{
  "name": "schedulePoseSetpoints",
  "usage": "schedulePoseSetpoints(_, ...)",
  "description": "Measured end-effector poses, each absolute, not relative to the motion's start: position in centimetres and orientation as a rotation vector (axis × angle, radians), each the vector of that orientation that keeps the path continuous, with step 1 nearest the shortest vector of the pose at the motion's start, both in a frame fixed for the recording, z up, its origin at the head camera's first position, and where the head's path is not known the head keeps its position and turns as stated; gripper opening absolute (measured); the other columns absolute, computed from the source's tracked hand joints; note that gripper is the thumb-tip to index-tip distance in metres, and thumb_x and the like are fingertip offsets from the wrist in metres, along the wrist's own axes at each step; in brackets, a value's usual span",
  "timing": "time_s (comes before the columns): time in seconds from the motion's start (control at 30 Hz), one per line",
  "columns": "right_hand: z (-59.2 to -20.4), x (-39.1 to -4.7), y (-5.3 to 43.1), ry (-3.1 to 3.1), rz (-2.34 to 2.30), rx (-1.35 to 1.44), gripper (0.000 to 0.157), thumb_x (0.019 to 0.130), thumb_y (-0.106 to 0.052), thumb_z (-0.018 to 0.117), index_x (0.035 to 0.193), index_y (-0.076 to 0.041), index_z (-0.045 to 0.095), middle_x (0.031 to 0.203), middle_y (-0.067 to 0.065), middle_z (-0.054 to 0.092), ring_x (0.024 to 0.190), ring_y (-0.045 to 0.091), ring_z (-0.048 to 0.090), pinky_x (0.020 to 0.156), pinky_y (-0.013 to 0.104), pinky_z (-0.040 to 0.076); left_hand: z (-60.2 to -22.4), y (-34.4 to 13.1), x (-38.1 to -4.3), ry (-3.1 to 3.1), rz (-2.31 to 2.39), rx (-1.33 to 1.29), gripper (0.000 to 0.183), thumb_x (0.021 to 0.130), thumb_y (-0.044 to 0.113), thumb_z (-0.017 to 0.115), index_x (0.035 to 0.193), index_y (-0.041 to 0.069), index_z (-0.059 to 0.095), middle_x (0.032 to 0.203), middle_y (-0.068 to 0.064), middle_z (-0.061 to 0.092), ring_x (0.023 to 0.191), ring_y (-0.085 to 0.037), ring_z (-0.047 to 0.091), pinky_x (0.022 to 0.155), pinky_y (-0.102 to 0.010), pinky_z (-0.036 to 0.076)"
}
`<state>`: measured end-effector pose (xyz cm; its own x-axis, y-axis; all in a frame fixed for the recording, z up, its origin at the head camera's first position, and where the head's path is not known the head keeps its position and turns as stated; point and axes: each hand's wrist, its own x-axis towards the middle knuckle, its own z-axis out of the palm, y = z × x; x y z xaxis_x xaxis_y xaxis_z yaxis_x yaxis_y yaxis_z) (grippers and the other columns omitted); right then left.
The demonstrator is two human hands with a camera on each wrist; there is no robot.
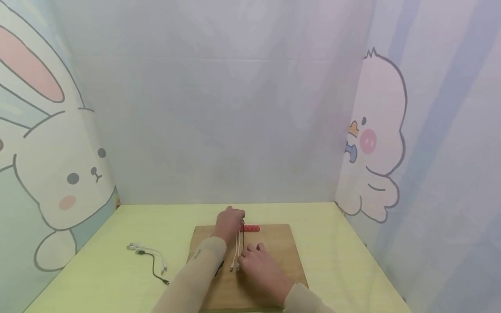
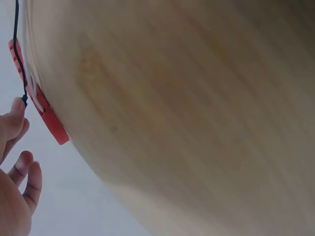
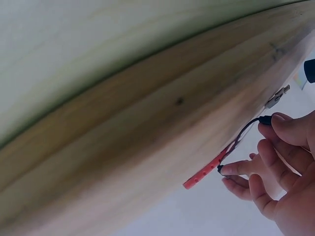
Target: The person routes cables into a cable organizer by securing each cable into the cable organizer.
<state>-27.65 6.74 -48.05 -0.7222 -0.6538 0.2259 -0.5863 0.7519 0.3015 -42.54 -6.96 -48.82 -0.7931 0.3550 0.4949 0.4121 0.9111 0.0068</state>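
A black cable [image 1: 244, 240] runs lengthwise over the wooden board [image 1: 283, 261]. At its far end, my left hand [image 1: 229, 222] pinches a small black plug [image 2: 24, 101] between thumb and finger, right beside a red slotted strip [image 1: 252, 228]. My right hand [image 1: 261, 266] grips the cable's near end by its black connector [image 3: 266, 120], as the right wrist view shows. White cables [image 1: 236, 251] lie alongside, passing through the strip, with their plugs toward the near side. Part of the strip is hidden behind my left hand in the head view.
Left of the board, a white cable [image 1: 150, 249] with several plugs and a short black cable [image 1: 154, 261] lie on the pale yellow table [image 1: 98, 261]. Another dark piece [image 1: 219, 268] shows partly beneath my left forearm. Curtains [image 1: 235, 108] enclose the table.
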Motion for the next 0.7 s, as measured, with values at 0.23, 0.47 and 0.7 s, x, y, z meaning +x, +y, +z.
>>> schedulePoseSetpoints(0.23,-48.1,-27.9,6.8,-2.631,-0.311,0.996,0.015,0.083,-0.03,0.076,0.097,-0.025,0.072,0.091,-0.01,0.067,0.084,0.011,0.051,0.074,0.032,0.041,-48.8,-6.5,-42.9,-2.559,0.004,-0.58,0.012,0.082,0.021,0.077,0.079,0.022,0.066,0.075,0.007,0.068,0.069,-0.016,0.053,0.052,-0.031,0.045)
schedulePoseSetpoints(0.47,-48.1,-28.1,7.1,-2.648,-0.227,1.018,0.015,0.081,-0.025,0.076,0.095,-0.021,0.072,0.089,-0.008,0.066,0.083,0.01,0.05,0.075,0.029,0.044,-48.4,-5.5,-42.9,-2.649,0.148,-0.557,0.008,0.086,0.019,0.071,0.082,0.02,0.065,0.08,0.005,0.069,0.078,-0.018,0.054,0.059,-0.034,0.047)
schedulePoseSetpoints(0.7,-48.4,-28.3,7.0,-2.652,-0.164,1.026,0.009,0.085,-0.024,0.072,0.093,-0.02,0.072,0.085,-0.008,0.065,0.083,0.01,0.051,0.078,0.029,0.045,-48.6,-5.1,-43.1,-2.664,0.124,-0.525,0.008,0.086,0.015,0.071,0.081,0.019,0.067,0.08,0.003,0.07,0.079,-0.019,0.053,0.06,-0.036,0.049)
